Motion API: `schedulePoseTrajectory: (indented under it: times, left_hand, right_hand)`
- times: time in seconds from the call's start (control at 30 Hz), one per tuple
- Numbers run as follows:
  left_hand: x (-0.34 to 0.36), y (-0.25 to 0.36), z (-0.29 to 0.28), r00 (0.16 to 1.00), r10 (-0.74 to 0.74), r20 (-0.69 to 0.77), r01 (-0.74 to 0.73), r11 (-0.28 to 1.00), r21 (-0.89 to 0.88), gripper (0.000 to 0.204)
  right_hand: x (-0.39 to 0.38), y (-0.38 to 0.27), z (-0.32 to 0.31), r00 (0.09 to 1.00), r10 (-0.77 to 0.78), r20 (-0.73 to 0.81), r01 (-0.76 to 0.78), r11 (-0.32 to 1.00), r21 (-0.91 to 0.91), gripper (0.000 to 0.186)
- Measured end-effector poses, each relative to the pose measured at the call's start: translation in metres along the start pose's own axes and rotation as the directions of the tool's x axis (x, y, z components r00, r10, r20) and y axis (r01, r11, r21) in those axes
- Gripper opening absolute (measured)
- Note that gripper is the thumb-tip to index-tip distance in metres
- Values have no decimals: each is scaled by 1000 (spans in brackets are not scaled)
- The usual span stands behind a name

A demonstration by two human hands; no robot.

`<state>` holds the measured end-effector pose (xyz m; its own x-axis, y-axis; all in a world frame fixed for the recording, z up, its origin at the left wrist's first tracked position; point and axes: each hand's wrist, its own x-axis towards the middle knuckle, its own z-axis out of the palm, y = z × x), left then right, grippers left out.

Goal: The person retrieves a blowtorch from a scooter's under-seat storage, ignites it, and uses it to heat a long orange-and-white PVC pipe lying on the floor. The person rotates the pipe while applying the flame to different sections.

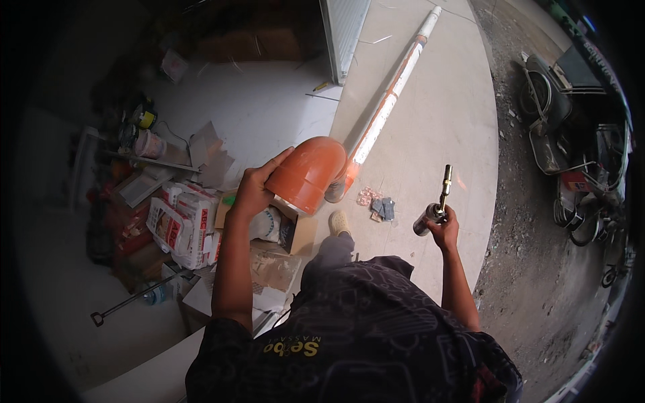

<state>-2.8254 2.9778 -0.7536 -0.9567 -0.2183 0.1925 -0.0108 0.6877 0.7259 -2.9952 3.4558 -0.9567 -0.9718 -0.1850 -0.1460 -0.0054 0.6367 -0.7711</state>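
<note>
My left hand (255, 190) is closed on the rim of a large orange pipe elbow (310, 171), held up in front of me with one opening tilted down toward me. Off to the right, my right hand (445, 232) grips a gas torch (446, 183) by its valve end. Its metal nozzle points away from me and a dark canister sits beside my fingers; no flame can be made out. Beyond the elbow, a long orange pipe (390, 104) with white wrapping lies on the pale floor, its near end partly hidden behind the elbow.
Reddish scraps (368, 196) and dark grey pieces (383, 209) lie near my shoe (340, 222). At left are an open cardboard box (304, 235), red-and-white bags (185, 225) and buckets (149, 143). Motorbikes (571, 161) stand on gravel (517, 269) past the floor's right edge.
</note>
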Motion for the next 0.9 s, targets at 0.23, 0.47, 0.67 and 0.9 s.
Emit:
schedulePoseTrajectory:
  times: [0.23, 0.47, 0.67, 0.9]
  left_hand:
    - [89, -138, -93, 958, -217, 188, 209, 976, 62, 81]
    - [147, -262, -205, 933, -326, 155, 309, 943, 126, 69]
    - [210, -349, -315, 901, -413, 132, 386, 902, 193, 68]
    - [264, -475, -388, 843, -423, 332, 357, 902, 241, 78]
  right_hand:
    - [172, -135, 101, 989, -139, 57, 140, 990, -9, 78]
    - [347, -217, 223, 973, -150, 175, 152, 988, 2, 80]
    - [438, -290, 310, 980, -73, 184, 89, 993, -78, 79]
    - [462, -382, 419, 979, -81, 188, 123, 968, -221, 71]
